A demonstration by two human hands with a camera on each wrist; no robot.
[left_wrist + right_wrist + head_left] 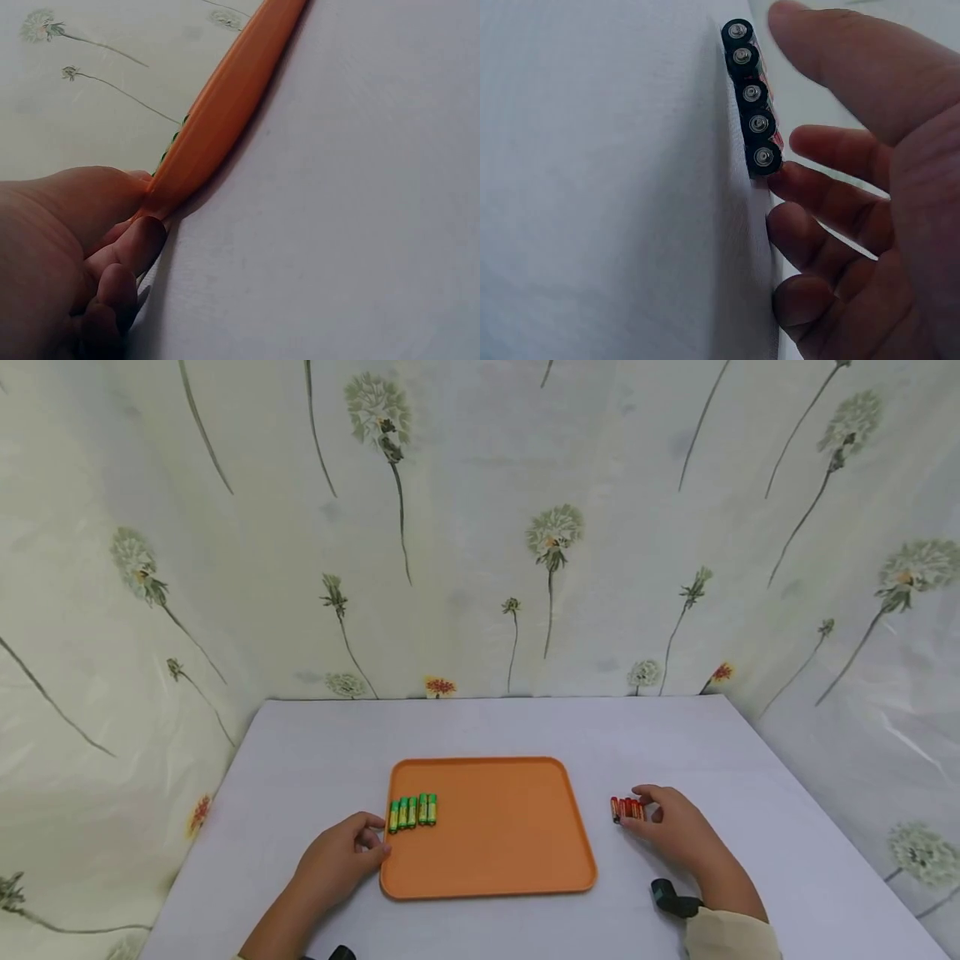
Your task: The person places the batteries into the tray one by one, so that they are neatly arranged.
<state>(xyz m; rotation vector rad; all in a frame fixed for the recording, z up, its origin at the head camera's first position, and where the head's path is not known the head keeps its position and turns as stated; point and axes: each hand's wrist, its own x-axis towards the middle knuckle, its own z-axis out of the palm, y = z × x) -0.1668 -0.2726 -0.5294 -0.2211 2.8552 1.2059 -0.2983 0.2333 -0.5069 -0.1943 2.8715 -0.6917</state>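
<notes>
My left hand (335, 858) pinches the left rim of an orange tray (501, 831), its thumb on one side and a finger on the other in the left wrist view. Several green batteries (412, 811) lie side by side inside the tray near that rim. To the right of the tray, a row of several red batteries (627, 808) with black ends lies on the table. My right hand (677, 827) is over this row, fingers loosely bent. In the right wrist view, a fingertip is at the end battery (764, 157), while the thumb (802, 34) stands apart from the row.
The white-covered table (315, 735) stretches around the tray on all sides. A flower-patterned curtain (465, 527) hangs behind the table and along both sides. A black wrist device (672, 900) is strapped at the right wrist.
</notes>
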